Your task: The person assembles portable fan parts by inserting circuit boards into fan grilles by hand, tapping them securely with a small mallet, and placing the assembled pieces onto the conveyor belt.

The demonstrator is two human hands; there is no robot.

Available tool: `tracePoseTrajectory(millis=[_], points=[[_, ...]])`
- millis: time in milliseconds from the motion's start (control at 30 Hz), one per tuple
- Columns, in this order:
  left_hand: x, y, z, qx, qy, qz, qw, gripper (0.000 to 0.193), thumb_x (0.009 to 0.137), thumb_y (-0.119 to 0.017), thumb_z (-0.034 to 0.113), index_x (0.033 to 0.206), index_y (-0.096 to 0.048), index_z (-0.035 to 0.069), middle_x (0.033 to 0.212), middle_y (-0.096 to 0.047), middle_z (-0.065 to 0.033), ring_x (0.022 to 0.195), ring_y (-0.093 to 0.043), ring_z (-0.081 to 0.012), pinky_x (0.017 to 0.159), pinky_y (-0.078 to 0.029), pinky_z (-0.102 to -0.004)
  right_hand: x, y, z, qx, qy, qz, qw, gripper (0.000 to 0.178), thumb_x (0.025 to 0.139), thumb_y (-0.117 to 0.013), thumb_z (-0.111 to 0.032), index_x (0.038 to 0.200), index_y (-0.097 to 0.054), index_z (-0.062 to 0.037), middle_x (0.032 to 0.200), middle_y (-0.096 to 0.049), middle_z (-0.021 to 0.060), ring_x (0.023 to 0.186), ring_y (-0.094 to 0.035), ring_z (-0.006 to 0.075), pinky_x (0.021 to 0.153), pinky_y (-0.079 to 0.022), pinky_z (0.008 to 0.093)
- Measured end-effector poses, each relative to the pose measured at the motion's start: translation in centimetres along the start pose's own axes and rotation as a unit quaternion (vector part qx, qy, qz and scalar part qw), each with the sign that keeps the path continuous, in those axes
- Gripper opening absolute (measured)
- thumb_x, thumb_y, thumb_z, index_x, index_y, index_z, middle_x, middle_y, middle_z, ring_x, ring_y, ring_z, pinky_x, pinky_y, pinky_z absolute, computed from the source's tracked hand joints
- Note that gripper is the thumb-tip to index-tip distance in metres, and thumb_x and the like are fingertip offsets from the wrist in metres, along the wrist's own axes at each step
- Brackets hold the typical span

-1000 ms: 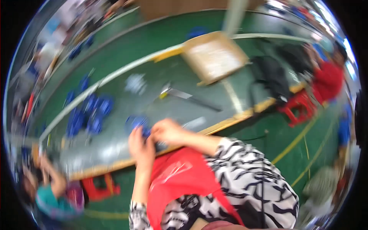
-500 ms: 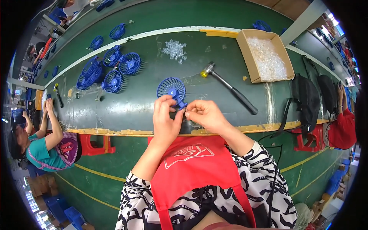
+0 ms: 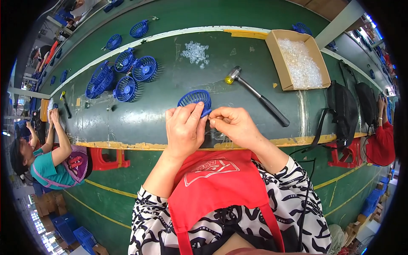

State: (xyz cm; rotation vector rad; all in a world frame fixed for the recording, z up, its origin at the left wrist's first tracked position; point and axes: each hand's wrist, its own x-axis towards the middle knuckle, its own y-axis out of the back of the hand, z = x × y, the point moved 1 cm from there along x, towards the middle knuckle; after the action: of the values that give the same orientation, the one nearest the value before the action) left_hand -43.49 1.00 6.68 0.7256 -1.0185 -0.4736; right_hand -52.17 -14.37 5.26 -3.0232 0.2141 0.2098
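Note:
My left hand (image 3: 183, 127) is closed round the lower neck of a blue fan housing (image 3: 193, 98), its slatted round end pointing away from me. Close by, my right hand (image 3: 236, 126) pinches thumb and forefinger together at the same neck; what sits between those fingertips is too small to make out. A hammer (image 3: 262, 101) with a yellow face and black grip lies to the right of my hands. Beyond them is a loose pile of small clear plastic pieces (image 3: 195, 54).
Several blue fan housings (image 3: 145, 69) are grouped at the left. A cardboard box (image 3: 276, 61) of clear pieces stands at the far right, near a black bag (image 3: 341, 112). Other blue housings (image 3: 139, 29) lie on the green belt behind. Co-workers sit at both sides.
The held fan housing has tilted, and my left hand now covers more of it. My right hand stays pinched beside it. Housings on the far belt have shifted right.

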Motion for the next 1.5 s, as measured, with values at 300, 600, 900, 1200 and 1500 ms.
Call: tracePoseTrajectory(millis=[300,600,900,1200,1500], points=[[0.5,0.1,2.0,-0.107,0.072,-0.006,0.992,0.019,0.076,-0.07,0.001,0.095,-0.066,0.002,0.09,-0.063,-0.0133,0.072,-0.065,-0.0305,0.06,-0.053,-0.0375,-1.1,0.4,-2.9,-0.279,0.237,0.054,0.929,0.003,0.085,-0.061,0.003,0.088,-0.063,0.0045,0.078,-0.061,0.0101,0.064,-0.052,0.0154,0.057,-0.043,0.0284],[0.9,0.5,1.4,-0.206,0.112,-0.067,0.97,0.01,0.08,-0.068,0.004,0.09,-0.068,0.001,0.082,-0.063,-0.0127,0.072,-0.064,-0.0296,0.062,-0.051,-0.0373,-1.8,1.2,-2.7,-0.087,0.023,0.007,0.996,0.005,0.089,-0.061,-0.001,0.086,-0.063,0.0026,0.067,-0.052,-0.0035,0.056,-0.041,0.0017,0.047,-0.031,0.0221],[-1.1,-0.3,-0.1,-0.417,0.336,-0.119,0.836,0.016,0.092,-0.065,0.012,0.089,-0.07,-0.003,0.077,-0.063,-0.0033,0.075,-0.055,-0.0095,0.069,-0.044,-0.0251,-1.4,1.2,-3.3,-0.35,0.218,0.041,0.91,0.004,0.083,-0.065,-0.002,0.085,-0.064,0.0008,0.078,-0.062,0.0139,0.066,-0.062,0.0308,0.058,-0.048,0.0375],[-1.7,-0.9,-0.7,-0.589,0.46,-0.114,0.655,0.02,0.095,-0.06,0.016,0.089,-0.07,-0.001,0.079,-0.067,-0.0031,0.069,-0.059,-0.0076,0.066,-0.048,-0.0237,-1.6,1.6,-2.8,-0.354,0.214,0.024,0.91,0.004,0.083,-0.063,-0.005,0.083,-0.062,-0.0011,0.077,-0.061,0.0136,0.067,-0.062,0.0343,0.057,-0.048,0.0418],[0.9,-3.5,-0.3,-0.536,0.505,-0.186,0.65,0.018,0.093,-0.065,0.015,0.085,-0.07,0.0,0.075,-0.066,0.0,0.064,-0.055,-0.0053,0.058,-0.045,-0.0217,-0.5,3.6,-1.4,-0.335,0.187,0.047,0.923,0.005,0.084,-0.063,-0.004,0.084,-0.064,0.0015,0.077,-0.062,0.0147,0.07,-0.063,0.0298,0.062,-0.05,0.0368]])
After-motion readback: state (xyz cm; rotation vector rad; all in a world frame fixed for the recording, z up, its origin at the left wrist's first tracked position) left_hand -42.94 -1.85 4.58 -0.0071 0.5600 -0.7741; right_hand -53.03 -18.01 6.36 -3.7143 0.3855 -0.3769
